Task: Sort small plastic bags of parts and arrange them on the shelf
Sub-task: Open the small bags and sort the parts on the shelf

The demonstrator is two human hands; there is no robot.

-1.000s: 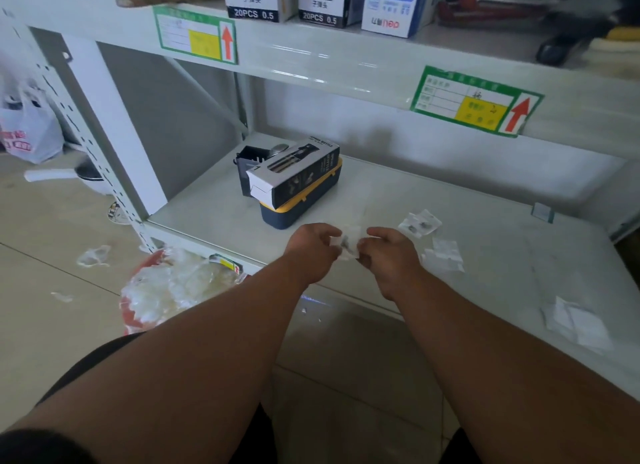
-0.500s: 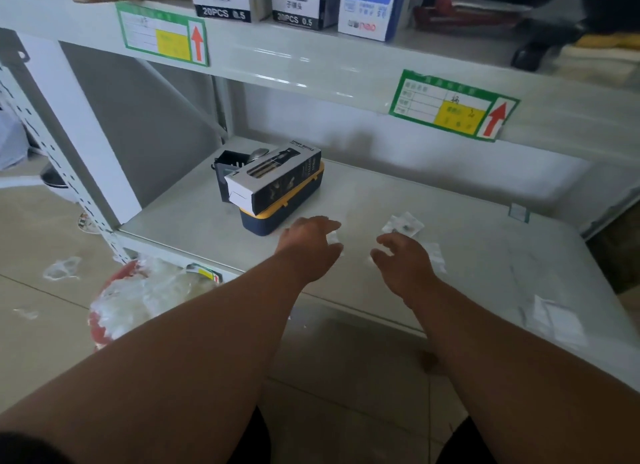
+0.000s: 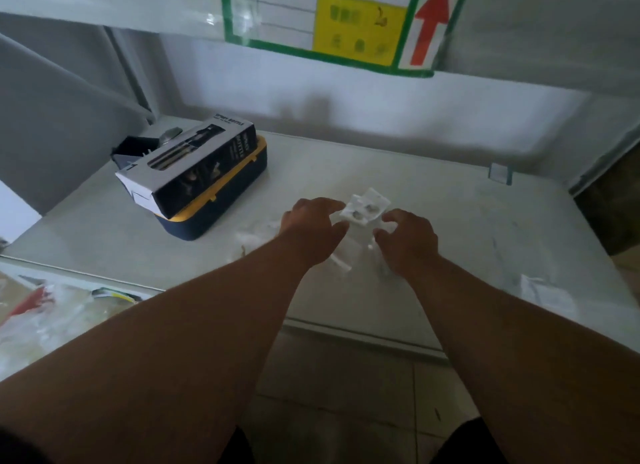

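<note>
A second ago both hands pinched one bag together; now the left hand (image 3: 311, 228) and right hand (image 3: 408, 241) hover, fingers spread and loose, beside the small bags (image 3: 365, 209) lying on the shelf (image 3: 450, 221), apparently placed.

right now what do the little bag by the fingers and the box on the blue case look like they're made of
Small bag: thin clear glossy plastic, likely; round grey parts show through it, and it looks crinkled.
Box: printed cardboard, by its folded white end flap and matte dark sides.
Blue case: probably moulded hard plastic, smooth, with a yellow lid.
</note>
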